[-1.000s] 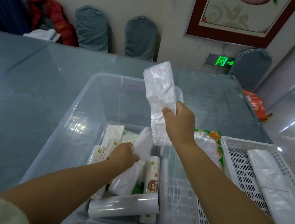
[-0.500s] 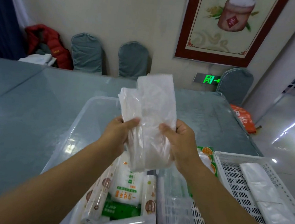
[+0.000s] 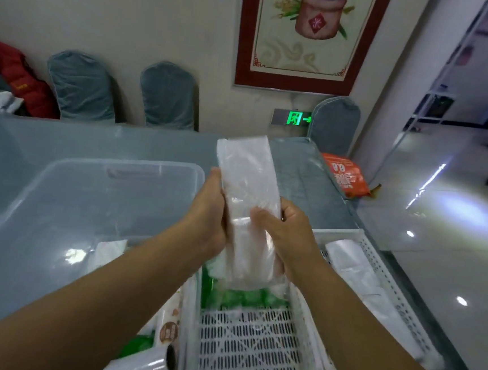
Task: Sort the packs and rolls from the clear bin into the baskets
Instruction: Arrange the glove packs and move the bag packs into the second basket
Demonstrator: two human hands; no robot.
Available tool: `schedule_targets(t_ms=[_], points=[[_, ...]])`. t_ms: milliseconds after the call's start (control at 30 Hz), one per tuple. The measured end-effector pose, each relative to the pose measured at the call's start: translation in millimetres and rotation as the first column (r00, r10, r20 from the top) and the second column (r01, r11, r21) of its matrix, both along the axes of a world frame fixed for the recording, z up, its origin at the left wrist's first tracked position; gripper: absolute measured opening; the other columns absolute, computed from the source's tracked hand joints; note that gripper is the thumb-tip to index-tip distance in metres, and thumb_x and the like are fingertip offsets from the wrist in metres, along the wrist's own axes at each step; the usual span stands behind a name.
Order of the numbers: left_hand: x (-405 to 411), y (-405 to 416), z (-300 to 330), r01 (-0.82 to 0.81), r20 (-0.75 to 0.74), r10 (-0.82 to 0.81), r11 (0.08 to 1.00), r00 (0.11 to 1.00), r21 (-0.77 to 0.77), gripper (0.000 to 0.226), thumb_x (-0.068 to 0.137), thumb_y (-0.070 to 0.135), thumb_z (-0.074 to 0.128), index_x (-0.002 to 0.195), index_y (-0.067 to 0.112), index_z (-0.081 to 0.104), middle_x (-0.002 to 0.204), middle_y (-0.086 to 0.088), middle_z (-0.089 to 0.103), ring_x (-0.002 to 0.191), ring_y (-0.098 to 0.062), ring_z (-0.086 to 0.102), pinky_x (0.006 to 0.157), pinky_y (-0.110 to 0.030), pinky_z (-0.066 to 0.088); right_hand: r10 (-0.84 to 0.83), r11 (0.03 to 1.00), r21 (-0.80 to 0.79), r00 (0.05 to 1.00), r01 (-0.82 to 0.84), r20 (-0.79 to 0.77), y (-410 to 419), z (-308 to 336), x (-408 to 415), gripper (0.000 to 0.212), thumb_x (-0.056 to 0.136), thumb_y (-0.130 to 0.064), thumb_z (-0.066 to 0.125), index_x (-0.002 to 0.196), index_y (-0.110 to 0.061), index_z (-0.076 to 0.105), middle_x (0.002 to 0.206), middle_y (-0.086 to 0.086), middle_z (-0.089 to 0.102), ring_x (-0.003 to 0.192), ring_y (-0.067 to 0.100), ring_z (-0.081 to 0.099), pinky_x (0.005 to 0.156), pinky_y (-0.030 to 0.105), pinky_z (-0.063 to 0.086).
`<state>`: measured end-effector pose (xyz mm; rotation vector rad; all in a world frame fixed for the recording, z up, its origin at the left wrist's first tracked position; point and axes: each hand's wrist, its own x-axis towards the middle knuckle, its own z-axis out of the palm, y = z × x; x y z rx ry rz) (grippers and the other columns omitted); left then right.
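We hold a long, flat pack (image 3: 246,197) of crinkly translucent plastic upright above the near basket (image 3: 249,347), our left hand (image 3: 209,214) and right hand (image 3: 284,235) both wrapped around its lower half. That white basket is slotted plastic lattice; a second basket (image 3: 378,249) to the right carries a similar white pack (image 3: 356,271). The clear bin (image 3: 59,186) on the left has smooth glossy walls and holds a roll (image 3: 144,365).
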<state>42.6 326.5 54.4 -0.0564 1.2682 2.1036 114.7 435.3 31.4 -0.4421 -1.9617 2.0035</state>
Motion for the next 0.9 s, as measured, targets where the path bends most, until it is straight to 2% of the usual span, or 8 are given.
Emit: schedule_targets(t_ms=[67, 233, 400, 533, 600, 700, 767, 900], points=[[11, 34, -4, 0.051, -0.065, -0.058, 0.992, 0.996, -0.113, 0.052, 0.093, 0.05, 0.03, 0.113, 0.015, 0.061, 0.105, -0.011, 0.071, 0.094, -0.027, 0.068, 0.085, -0.043, 0.053, -0.037, 0.999, -0.024, 0.999, 0.037, 0.019, 36, -5, 14, 0.01, 0.078, -0.015, 0.07, 0.085, -0.022, 0.067, 0.073, -0.004, 0.074, 0.065, 0.014, 0.07, 0.051, 0.023, 0.053], [40, 108, -13, -0.05, -0.12, 0.008, 0.936, 0.993, -0.349, 0.021, 0.09, 0.036, 0.047, 0.083, 0.019, 0.057, 0.077, 0.001, 0.054, 0.067, -0.011, 0.05, 0.061, -0.026, 0.042, -0.191, 0.979, 0.102, 0.972, 0.179, 0.134, 130, -44, 55, 0.01, 0.077, -0.019, 0.07, 0.083, -0.026, 0.066, 0.075, -0.008, 0.073, 0.066, 0.01, 0.069, 0.051, 0.02, 0.052], [50, 153, -39, -0.043, -0.088, 0.005, 0.898, 0.996, -0.438, 0.041, 0.087, 0.031, 0.055, 0.12, 0.008, 0.054, 0.125, -0.014, 0.054, 0.075, -0.016, 0.047, 0.068, -0.029, 0.04, -0.25, 0.906, 0.415, 0.899, 0.086, 0.359, 189, -108, 87, 0.008, 0.079, -0.019, 0.064, 0.074, -0.023, 0.059, 0.075, -0.002, 0.067, 0.066, 0.016, 0.064, 0.057, 0.032, 0.054], [52, 173, -66, -0.052, -0.106, -0.007, 0.841, 0.994, -0.538, 0.036, 0.085, 0.025, 0.056, 0.113, 0.003, 0.056, 0.091, -0.011, 0.051, 0.07, -0.018, 0.043, 0.073, -0.032, 0.039, -0.228, 0.853, 0.522, 0.886, -0.018, 0.404, 197, -153, 99, 0.01, 0.081, -0.014, 0.058, 0.074, -0.007, 0.055, 0.078, 0.011, 0.06, 0.064, 0.022, 0.059, 0.05, 0.026, 0.043], [52, 179, -83, -0.065, -0.155, -0.04, 0.786, 0.987, -0.614, 0.028, 0.086, 0.023, 0.054, 0.107, 0.006, 0.055, 0.099, -0.011, 0.051, 0.077, -0.02, 0.047, 0.074, -0.033, 0.04, -0.237, 0.796, 0.602, 0.879, -0.068, 0.413, 194, -167, 102, 0.01, 0.084, -0.016, 0.056, 0.078, -0.01, 0.052, 0.09, 0.008, 0.055, 0.067, 0.016, 0.055, 0.055, 0.023, 0.04], [60, 184, -117, -0.113, -0.278, -0.127, 0.7, 0.952, -0.705, 0.038, 0.086, 0.02, 0.054, 0.122, 0.009, 0.049, 0.12, -0.012, 0.052, 0.095, -0.024, 0.053, 0.083, -0.036, 0.044, -0.225, 0.718, 0.675, 0.862, -0.168, 0.454, 186, -180, 105, 0.01, 0.088, -0.02, 0.054, 0.085, -0.012, 0.048, 0.105, 0.008, 0.048, 0.071, 0.02, 0.055, 0.063, 0.03, 0.047], [71, 181, -143, -0.14, -0.331, -0.247, 0.571, 0.911, -0.809, 0.047, 0.084, 0.018, 0.056, 0.128, 0.009, 0.044, 0.128, -0.014, 0.048, 0.106, -0.029, 0.052, 0.092, -0.041, 0.045, -0.205, 0.68, 0.693, 0.844, -0.241, 0.495, 182, -185, 108, 0.014, 0.088, -0.025, 0.054, 0.084, -0.017, 0.044, 0.111, 0.008, 0.044, 0.07, 0.019, 0.053, 0.061, 0.03, 0.045], [99, 173, -185, -0.216, -0.41, -0.573, 0.376, 0.71, -0.901, 0.056, 0.08, 0.016, 0.059, 0.132, 0.01, 0.038, 0.13, -0.014, 0.043, 0.116, -0.029, 0.044, 0.095, -0.037, 0.038, -0.121, 0.715, 0.643, 0.857, -0.274, 0.5, 188, -188, 110, 0.013, 0.09, -0.036, 0.053, 0.091, -0.024, 0.05, 0.118, 0.0, 0.043, 0.077, 0.01, 0.052, 0.061, 0.019, 0.04]])
